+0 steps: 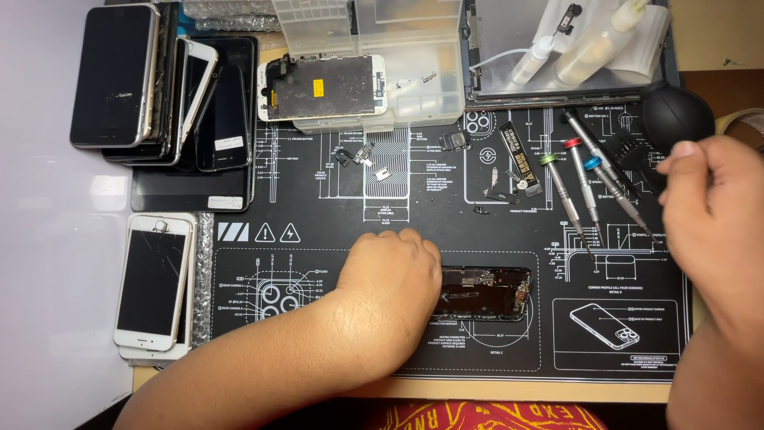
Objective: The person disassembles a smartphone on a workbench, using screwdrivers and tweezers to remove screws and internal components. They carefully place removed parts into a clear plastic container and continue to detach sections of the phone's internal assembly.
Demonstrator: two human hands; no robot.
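Note:
An opened phone body (487, 292) with its insides exposed lies on a black repair mat (318, 231). My left hand (390, 280) rests curled on the phone's left end, pinning it to the mat. My right hand (704, 203) hovers at the mat's right edge, fingers pinched together near the tips of several screwdrivers (585, 179) with green, red and blue collars. Whether the right fingers hold anything is hidden. A detached screen panel (322, 86) lies face down on a clear parts box at the top.
Stacked phones (151, 76) stand top left, and a cracked white phone (153, 280) lies at the left. Small loose parts (366, 155) and screws dot the mat's middle. A black rubber blower (676, 115) and squeeze bottles (549, 52) sit top right.

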